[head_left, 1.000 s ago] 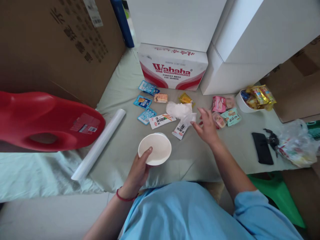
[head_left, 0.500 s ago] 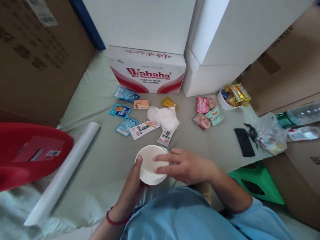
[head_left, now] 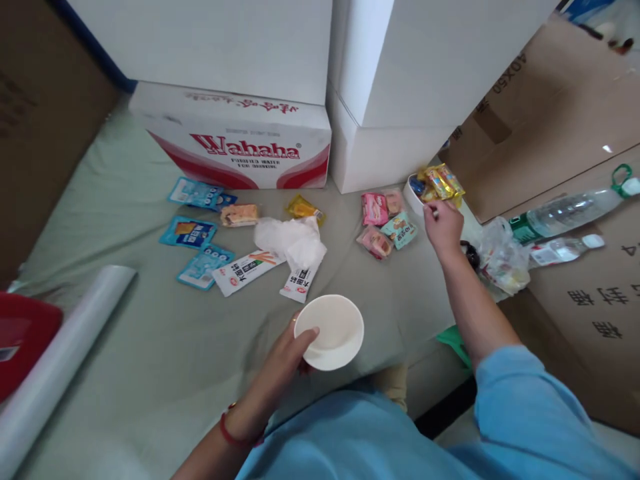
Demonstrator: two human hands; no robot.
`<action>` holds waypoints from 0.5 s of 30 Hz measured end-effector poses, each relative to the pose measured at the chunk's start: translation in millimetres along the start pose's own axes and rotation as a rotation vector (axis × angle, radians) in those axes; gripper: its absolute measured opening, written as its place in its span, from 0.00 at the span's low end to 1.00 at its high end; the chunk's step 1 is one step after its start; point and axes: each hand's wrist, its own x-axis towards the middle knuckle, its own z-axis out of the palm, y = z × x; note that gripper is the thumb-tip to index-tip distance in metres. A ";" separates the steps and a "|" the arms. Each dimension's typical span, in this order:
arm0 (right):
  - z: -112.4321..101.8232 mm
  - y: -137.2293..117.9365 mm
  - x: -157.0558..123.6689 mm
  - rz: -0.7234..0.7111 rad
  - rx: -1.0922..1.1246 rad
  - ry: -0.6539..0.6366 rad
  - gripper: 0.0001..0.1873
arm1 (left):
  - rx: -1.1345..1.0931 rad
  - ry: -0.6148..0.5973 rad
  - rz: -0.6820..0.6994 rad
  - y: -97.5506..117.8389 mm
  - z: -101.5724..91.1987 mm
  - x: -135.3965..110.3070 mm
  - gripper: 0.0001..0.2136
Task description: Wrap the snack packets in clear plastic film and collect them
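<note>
White cup in the left hand, right hand at the tub

The cup, smooth, matte and round-mouthed, is at the near middle of the scene, above the table's near edge, its mouth tipped up to the camera. The left hand grips its left side, thumb over the rim. The right hand is narrow, its fingers curled in at the near edge of the tub; whether they pinch anything cannot be told. Shiny, crinkled gold packets heap above the rim of the smooth white tub.

Left of the tub lie a glossy pink packet and a pale green packet. Farther left, crumpled soft tissue partly covers two flat white wrappers marked 大面筋. Flat blue sachets lie left of these, on the pale green cloth. A smooth plastic roll lies at the near left.

Behind them stands a cardboard carton printed "Wahaha" and "Purified Water for Drinking" in its white and red. At the right, a thin, wrinkled bag lies beside clear bottles.

Half a second ago the right hand had its fingers in the cup; now it is out at the tub, at the far right. The left hand keeps its hold. The view has swung right, so less of the roll shows and more of the bottles.
</note>
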 end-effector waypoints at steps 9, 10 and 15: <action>79.7 42.4 75.0 0.075 -0.434 -0.303 0.20 | 0.051 0.168 -0.062 -9.8 -2.9 -19.4 0.36; 79.8 50.3 75.8 0.088 -0.443 -0.307 0.21 | 0.052 0.185 -0.074 -10.2 -3.8 -19.8 0.36; 70.0 111.5 84.3 0.136 -0.462 -0.290 0.22 | 0.039 0.241 -0.100 -14.3 -5.3 -17.5 0.35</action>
